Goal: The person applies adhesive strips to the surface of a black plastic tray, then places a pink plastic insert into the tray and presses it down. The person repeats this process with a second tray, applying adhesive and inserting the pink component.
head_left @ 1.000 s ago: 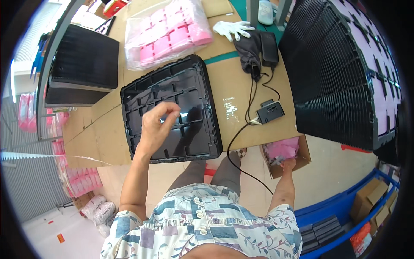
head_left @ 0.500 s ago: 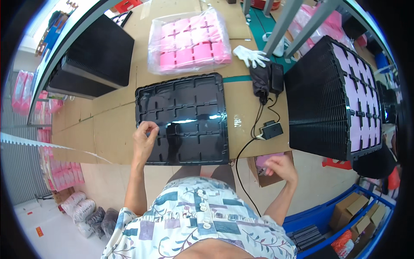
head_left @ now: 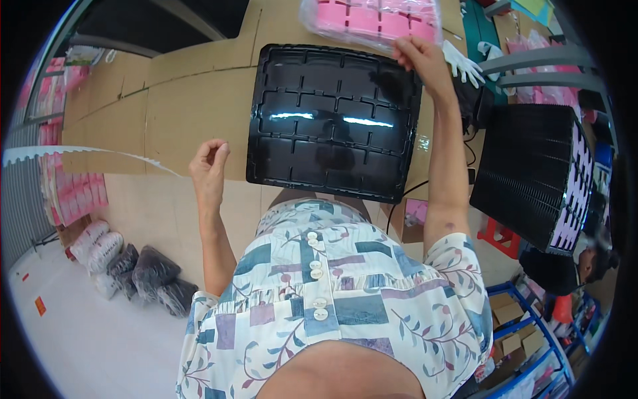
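A black plastic tray (head_left: 299, 163) with raised cross-shaped ridges lies on the cardboard-covered table in front of me. Off its near left corner, my left hand (head_left: 209, 169) hovers with its fingers curled to the thumb, and nothing shows in it. My right hand (head_left: 425, 63) reaches across the tray's far right corner. Its fingers are bent together at the near edge of a clear plastic bag (head_left: 312, 25) holding pink blocks (head_left: 362, 20). Whether those fingers hold anything is hidden.
A white glove (head_left: 462, 63) lies right of the bag. Stacked black trays (head_left: 522, 169) with lilac inserts stand at the right. An open carton (head_left: 413, 229) sits below the table edge. A black cable (head_left: 415, 188) runs by the tray. A pale toothed strip (head_left: 93, 151) juts in from the left.
My right hand has gone from beside the low carton up to the bag's near edge. My left hand has left the tray's left side. The whole view has shifted.
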Demonstrator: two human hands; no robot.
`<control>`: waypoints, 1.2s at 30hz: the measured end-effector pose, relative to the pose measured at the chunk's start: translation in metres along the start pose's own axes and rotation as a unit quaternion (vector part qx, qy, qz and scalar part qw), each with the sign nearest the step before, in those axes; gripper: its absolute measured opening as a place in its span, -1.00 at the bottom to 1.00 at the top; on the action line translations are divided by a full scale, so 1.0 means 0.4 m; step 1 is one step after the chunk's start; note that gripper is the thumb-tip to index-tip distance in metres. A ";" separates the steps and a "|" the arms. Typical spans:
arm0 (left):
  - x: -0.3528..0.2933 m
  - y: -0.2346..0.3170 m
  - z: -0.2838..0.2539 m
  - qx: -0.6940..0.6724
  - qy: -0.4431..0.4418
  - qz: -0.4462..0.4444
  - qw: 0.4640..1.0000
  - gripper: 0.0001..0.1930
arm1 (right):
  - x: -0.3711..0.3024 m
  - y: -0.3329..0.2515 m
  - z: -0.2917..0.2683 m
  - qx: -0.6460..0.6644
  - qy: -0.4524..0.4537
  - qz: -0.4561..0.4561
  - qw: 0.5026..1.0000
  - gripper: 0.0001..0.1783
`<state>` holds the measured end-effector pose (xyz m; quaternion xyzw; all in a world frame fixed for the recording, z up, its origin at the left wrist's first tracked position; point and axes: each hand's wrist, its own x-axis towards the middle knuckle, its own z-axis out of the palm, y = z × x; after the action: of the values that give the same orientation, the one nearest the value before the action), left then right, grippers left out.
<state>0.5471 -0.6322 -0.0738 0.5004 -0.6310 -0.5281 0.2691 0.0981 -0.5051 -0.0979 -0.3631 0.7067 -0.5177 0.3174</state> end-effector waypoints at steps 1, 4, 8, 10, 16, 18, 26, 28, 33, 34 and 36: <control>-0.027 -0.021 -0.020 -0.030 0.035 -0.009 0.999 -0.93 | -0.014 -0.014 0.037 0.020 -0.036 0.017 0.999 -0.69; -0.051 -0.128 -0.106 -0.108 0.160 -0.006 0.981 -0.83 | -0.136 -0.054 0.131 0.035 -0.071 0.043 0.996 -0.61; 0.030 -0.200 -0.258 -0.022 0.367 0.047 0.929 -0.57 | -0.291 -0.082 0.238 0.080 -0.129 0.129 0.980 -0.69; 0.050 -0.198 -0.312 0.060 0.367 0.031 0.928 -0.45 | -0.338 -0.076 0.285 0.117 -0.179 0.166 0.963 -0.74; 0.091 -0.224 -0.426 0.076 0.004 -0.126 0.989 -0.53 | -0.386 -0.105 0.414 0.170 -0.264 0.168 0.935 -0.77; 0.084 -0.224 -0.415 0.067 -0.035 -0.136 0.988 -0.61 | -0.387 -0.135 0.445 0.146 -0.290 0.166 0.931 -0.77; -0.095 -0.006 -0.027 -0.161 -0.061 -0.072 0.982 -0.47 | -0.335 -0.247 0.653 0.190 -0.175 0.056 0.964 -0.79; -0.126 0.010 0.001 -0.148 -0.058 -0.062 0.985 -0.38 | -0.320 -0.245 0.667 0.203 -0.172 0.063 0.962 -0.79; -0.167 0.033 0.024 -0.052 -0.047 -0.041 0.997 -0.26 | -0.315 -0.234 0.640 0.268 -0.188 0.090 0.941 -0.83; -0.170 0.026 0.023 -0.036 -0.052 -0.037 0.997 -0.24 | -0.315 -0.232 0.638 0.276 -0.184 0.091 0.939 -0.84; -0.171 0.028 0.018 -0.008 -0.075 -0.027 0.997 -0.22 | -0.318 -0.223 0.633 0.283 -0.196 0.096 0.934 -0.86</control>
<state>0.5613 -0.5672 -0.0526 0.4740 -0.6313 -0.5764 0.2112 0.3914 -0.5428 -0.0693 -0.2826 0.4861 -0.5823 0.5872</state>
